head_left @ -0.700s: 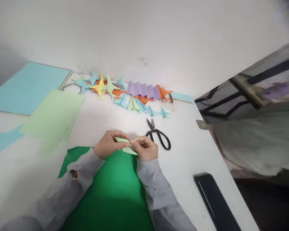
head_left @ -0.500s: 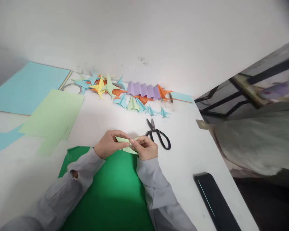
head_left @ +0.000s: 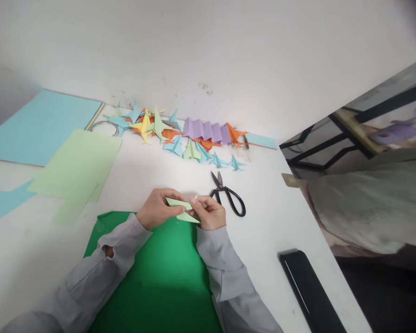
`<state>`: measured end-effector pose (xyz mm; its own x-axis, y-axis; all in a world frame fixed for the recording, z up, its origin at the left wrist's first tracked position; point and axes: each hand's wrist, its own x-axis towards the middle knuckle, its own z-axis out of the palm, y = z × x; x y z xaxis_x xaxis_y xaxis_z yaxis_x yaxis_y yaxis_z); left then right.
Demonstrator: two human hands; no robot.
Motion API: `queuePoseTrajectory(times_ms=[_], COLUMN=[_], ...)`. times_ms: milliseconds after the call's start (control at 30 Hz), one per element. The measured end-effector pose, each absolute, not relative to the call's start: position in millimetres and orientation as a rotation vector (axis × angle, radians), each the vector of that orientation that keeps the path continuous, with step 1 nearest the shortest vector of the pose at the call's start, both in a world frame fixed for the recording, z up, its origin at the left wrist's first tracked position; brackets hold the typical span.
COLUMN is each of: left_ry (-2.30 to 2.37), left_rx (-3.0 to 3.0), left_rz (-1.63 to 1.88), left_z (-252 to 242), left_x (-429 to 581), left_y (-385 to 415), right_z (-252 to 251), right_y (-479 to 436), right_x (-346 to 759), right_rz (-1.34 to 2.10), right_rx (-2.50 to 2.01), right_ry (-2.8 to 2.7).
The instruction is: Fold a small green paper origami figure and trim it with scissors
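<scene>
Both my hands pinch a small folded piece of light green paper [head_left: 181, 209] just above the far edge of a dark green sheet [head_left: 159, 277] on the white table [head_left: 270, 217]. My left hand [head_left: 157, 209] holds the paper's left end with fingers closed. My right hand [head_left: 209, 213] grips the right end, thumb and fingers pressed on it. Grey sleeves cover both forearms.
Black scissors [head_left: 229, 196] lie just right of my right hand. A row of folded paper figures [head_left: 180, 134] and a purple pleated strip [head_left: 208, 130] line the wall. Light green [head_left: 78, 164] and blue [head_left: 41, 127] sheets lie left. A black flat object [head_left: 308, 289] sits near the right edge.
Almost nothing has moved. My right fingers shifted slightly on the paper, and the view drifted a little.
</scene>
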<state>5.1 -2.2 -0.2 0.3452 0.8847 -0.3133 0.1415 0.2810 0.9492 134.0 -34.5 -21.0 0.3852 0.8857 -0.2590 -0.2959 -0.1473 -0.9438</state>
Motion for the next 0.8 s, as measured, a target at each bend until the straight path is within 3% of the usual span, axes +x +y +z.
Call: queuePoseTrajectory(times_ms=[800], left_ry=[1.054], left_rx=[1.234], left_rz=[0.696], left_z=[-8], left_x=[2], left_y=[-1], right_z=[-31], right_y=[-34], right_x=[136], right_rz=[1.003], right_rx=[-1.337], right_ry=[-0.762])
